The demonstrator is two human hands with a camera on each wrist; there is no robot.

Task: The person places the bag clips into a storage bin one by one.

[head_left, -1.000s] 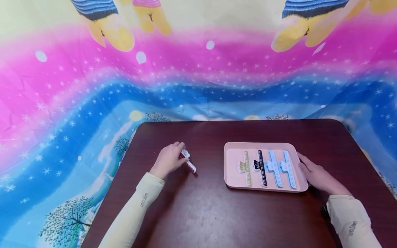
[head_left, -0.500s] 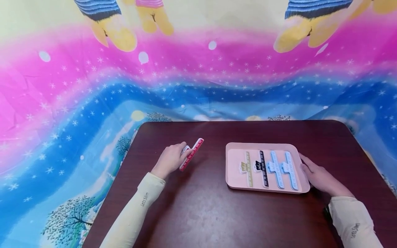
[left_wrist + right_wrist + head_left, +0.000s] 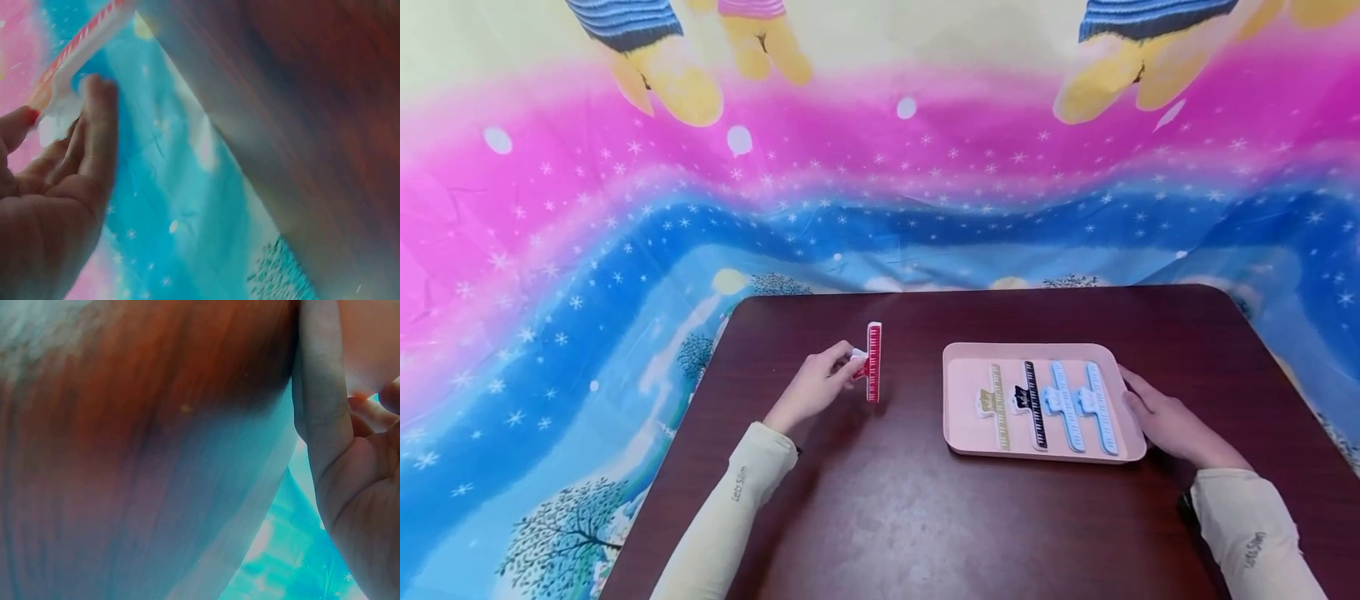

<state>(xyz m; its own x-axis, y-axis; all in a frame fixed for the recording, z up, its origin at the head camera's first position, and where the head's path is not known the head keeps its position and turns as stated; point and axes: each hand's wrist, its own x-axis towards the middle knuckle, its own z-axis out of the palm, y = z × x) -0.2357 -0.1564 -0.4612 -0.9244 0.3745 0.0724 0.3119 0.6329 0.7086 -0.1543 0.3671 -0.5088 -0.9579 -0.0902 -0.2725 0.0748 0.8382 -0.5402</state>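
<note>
My left hand point(image 3: 816, 385) pinches a red clip point(image 3: 873, 362) with a piano-key pattern by its small handle, thumb against fingers. The clip stands nearly upright in the head view, over the left half of the table. In the left wrist view the clip point(image 3: 87, 47) shows its white edge above the fingertips. My right hand point(image 3: 1176, 429) grips the right side of a shallow pink tray point(image 3: 966, 357), thumb at the rim and fingers along its outside. Inside the tray lie a gold clip point(image 3: 998, 408), a black clip point(image 3: 1036, 408) and two light blue clips point(image 3: 1067, 408), side by side.
Both hands work over a dark reddish-brown table point(image 3: 895, 517) with rounded far corners. A colourful printed cloth point(image 3: 880, 167) hangs behind it and along its left and right sides.
The left hand's red clip has turned from lying slanted, through a diagonal tilt, to nearly upright, its piano-key face now showing. The right hand and tray stay in place.
</note>
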